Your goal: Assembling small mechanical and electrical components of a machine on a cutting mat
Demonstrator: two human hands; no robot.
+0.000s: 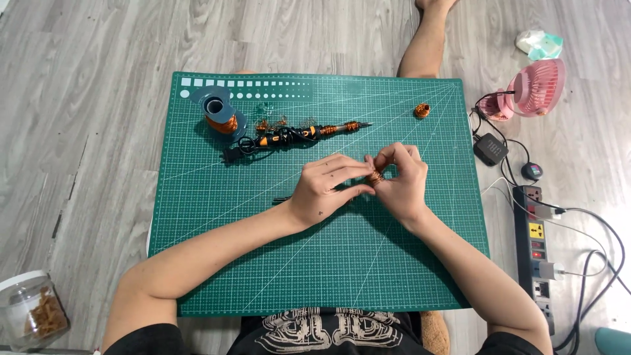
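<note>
Two hands meet over the middle of the green cutting mat (328,263), and between them sits a small copper wire coil (375,176). My left hand (323,190) comes in from the left, fingers stretched toward the coil, thumb and forefinger closing on its near side. My right hand (402,181) curls over it from the right and above, fingertips pinching — so both hands grasp the coil, which is pressed between them just above the mat. Its axis I cannot tell; most of it is hidden by my fingers. Neither hand is nearer; both touch it.

The mat is matte, ruled with pale grid lines and diagonals. Farther out lies a soldering iron (296,135) with an orange-and-black handle, its long axis running left to right, tip pointing right. Left of it stands a grey spool (220,112) wound with copper wire. Another little copper coil (421,110) rests well apart, toward the mat's far right corner. Off the mat to the right — a pink desk fan (536,85) and a power strip (536,243) on the grey wood-look floor.
</note>
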